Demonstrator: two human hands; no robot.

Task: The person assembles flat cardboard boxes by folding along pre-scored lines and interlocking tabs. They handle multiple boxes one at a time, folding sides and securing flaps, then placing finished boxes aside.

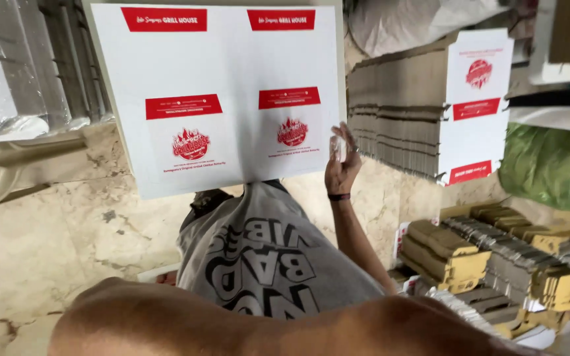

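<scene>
Co-worker's hand (342, 158): raised, fingers spread against the right edge of a white printed sheet (222, 92); dark band at the wrist. It belongs to another person, not the wearer.
White printed sheet: large flat cardboard blank with red panels and red round emblems, held upright and facing the camera. It covers that person's head and upper body.
Co-worker's shirt (265, 257): grey with large dark lettering, directly below the sheet's lower edge.
Wearer's arm (265, 329): bare, lies across the bottom of the frame, just in front of the grey shirt.
Wearer's left hand: out of frame.
Wearer's right hand: out of frame; whether either one holds anything cannot be told.
Flat stack (430, 105): tall pile of the same white-and-red blanks standing on edge, right of the raised hand, near but apart from it.
Brown bundles (496, 257): folded yellow-brown cardboard pieces in rows, lower right, beside the co-worker's forearm.
Green bag (552, 165): crumpled plastic, far right, behind the bundles.
Floor (54, 231): pale marbled stone, left of the grey shirt.
Wrapped stacks (28, 66): upper left, under clear plastic.
</scene>
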